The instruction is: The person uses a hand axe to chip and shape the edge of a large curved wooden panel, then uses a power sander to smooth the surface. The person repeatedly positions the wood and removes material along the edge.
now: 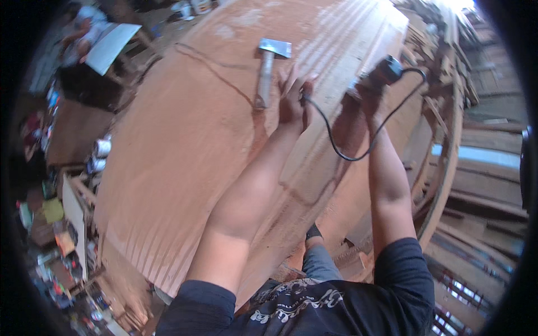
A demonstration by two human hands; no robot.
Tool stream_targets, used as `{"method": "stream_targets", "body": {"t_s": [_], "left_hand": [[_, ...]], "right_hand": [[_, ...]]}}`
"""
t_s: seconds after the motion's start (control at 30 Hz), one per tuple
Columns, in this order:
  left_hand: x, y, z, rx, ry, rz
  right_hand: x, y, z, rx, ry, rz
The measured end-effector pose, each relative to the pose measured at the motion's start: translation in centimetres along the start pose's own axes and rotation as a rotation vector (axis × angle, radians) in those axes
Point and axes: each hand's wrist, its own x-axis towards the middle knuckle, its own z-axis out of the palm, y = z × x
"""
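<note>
My right hand (371, 96) is wrapped around a corded power tool (386, 71), which looks like an angle grinder with a dark cylindrical body. It is held over the right side of a large wooden panel (185, 151). A black power cord (342, 157) loops from the tool's rear end across to my left hand (293, 101). The cord passes at the thumb, which seems closed on it, while the other fingers stretch forward, partly blurred. Just left of this hand, a hatchet (264, 81) with a wooden handle and metal head lies on the panel.
Reddish sawdust and parallel grooves cover parts of the panel. A curved wooden rail (448, 145) and stacked planks (482, 196) stand at the right. Cluttered tools and containers (61, 257) fill the left side. Another person (84, 28) is at the far left beside a pale board (114, 47).
</note>
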Motion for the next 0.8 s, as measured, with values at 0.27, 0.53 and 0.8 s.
{"method": "stream_targets", "body": {"t_s": [0.27, 0.53, 0.8], "left_hand": [[-6.7, -2.5, 1.7, 0.38, -0.284, 0.071], [-6.5, -0.5, 0.8, 0.476, -0.439, 0.027], [-6.6, -0.4, 1.2, 0.531, -0.477, 0.012]], "right_hand": [[0.8, 0.5, -0.6, 0.168, -0.041, 0.081], [3.8, 1.5, 0.4, 0.951, -0.026, 0.207], [7.8, 2.7, -0.7, 0.052, 0.002, -0.159]]}}
